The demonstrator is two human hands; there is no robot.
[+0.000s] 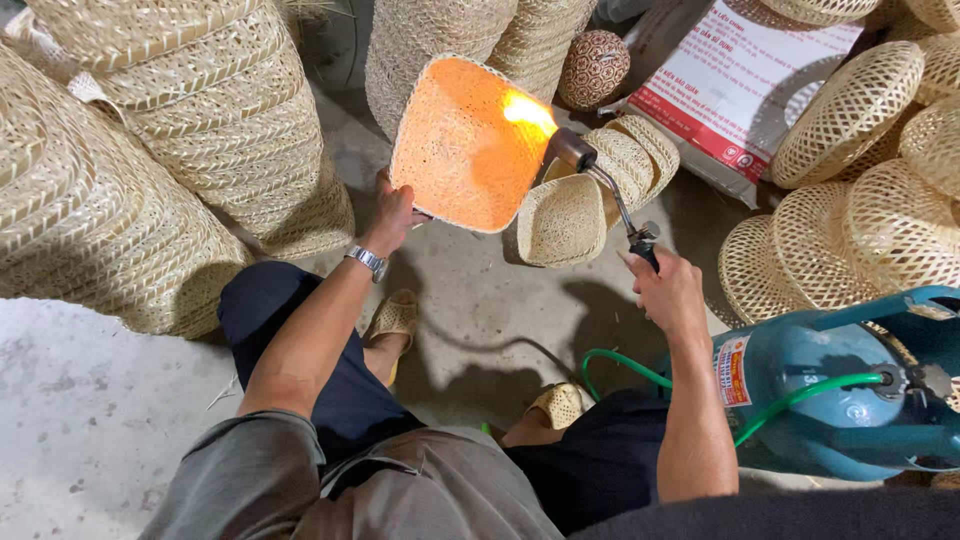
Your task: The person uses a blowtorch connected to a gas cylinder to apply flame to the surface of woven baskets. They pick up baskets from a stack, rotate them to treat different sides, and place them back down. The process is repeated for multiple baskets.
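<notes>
Bare concrete floor (90,400) lies under the seated person. A square woven basket (462,145) is gripped by its lower rim in the left hand (392,212) and tilted up ahead of both hands, its inside lit orange by flame. A gas torch (605,190) is clasped in the right hand (668,290), its nozzle just beside the basket. Singeing seems under way; steady sweeping is judged needed. Pale, open-weave basket stacks (150,150) stand beyond the left hand; a teal cylinder (840,400) with green hose (620,362) sits beside the right.
</notes>
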